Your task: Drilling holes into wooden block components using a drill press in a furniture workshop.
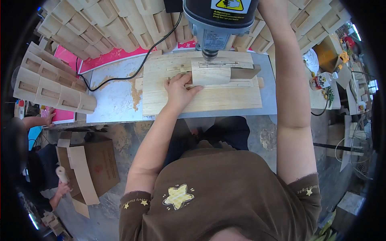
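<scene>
Under the drill (210, 53): block (211, 76), apparently unfinished!
Left hand (180, 91) grips its nine-o'clock end, right hand out of view; ten-o'clock stack (47, 88) looks done.

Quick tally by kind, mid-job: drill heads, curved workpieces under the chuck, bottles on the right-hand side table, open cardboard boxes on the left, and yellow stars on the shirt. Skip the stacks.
Drill head: 1
Curved wooden workpiece: 1
Labelled plastic bottle: 1
Open cardboard box: 1
Yellow shirt stars: 4
Total: 8
</scene>
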A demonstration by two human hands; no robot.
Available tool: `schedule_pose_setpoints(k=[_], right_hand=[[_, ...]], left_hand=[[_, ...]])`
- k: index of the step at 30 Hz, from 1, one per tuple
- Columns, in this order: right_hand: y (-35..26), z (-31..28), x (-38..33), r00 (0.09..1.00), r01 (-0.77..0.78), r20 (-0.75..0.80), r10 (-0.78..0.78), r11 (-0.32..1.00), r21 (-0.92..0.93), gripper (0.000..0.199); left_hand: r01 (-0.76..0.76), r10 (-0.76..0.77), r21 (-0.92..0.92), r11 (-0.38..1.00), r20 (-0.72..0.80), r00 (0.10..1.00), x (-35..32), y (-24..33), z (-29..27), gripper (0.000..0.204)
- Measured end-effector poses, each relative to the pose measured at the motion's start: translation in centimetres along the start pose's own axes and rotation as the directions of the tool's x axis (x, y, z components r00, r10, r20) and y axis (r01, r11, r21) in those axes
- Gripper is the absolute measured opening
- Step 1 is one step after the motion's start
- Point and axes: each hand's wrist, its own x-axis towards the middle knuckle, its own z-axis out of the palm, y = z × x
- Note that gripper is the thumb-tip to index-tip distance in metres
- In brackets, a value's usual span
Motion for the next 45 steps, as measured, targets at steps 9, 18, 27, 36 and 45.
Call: schedule_pose_setpoints(k=[9, 18, 27, 36, 45], right_hand=[[4.5, -2.7, -10.7, 0.908, -0.154, 0.410, 0.091, 0.981, 0.123, 0.034], [5.7, -3.1, -18.6, 0.771, 0.059, 0.632, 0.083, 0.978, -0.200, 0.027], [4.1, -5.6, -20.3, 0.773, 0.042, 0.633, 0.035, 0.993, -0.106, 0.028], [2.0, -5.0, -20.4, 0.745, 0.048, 0.667, -0.025, 0.999, -0.016, 0.027], [2.0, -5.4, -20.4, 0.733, 0.020, 0.681, -0.001, 1.000, -0.020, 0.029]], left_hand=[[-0.051, 0.012, -0.282, 0.958, -0.137, 0.991, 0.5, -1.6, 1.8, 0.042], [-0.079, 0.047, -0.438, 0.896, -0.085, 0.995, -1.7, -0.1, -4.0, 0.033], [0.203, -0.281, -0.532, 0.822, -0.070, 0.957, -6.5, -3.1, -14.2, 0.020], [0.511, -0.655, -0.741, 0.436, 0.128, 0.744, -7.1, -0.8, -10.3, 0.032], [0.561, -0.604, -0.651, 0.511, 0.193, 0.774, -6.7, 1.1, -10.5, 0.036]])
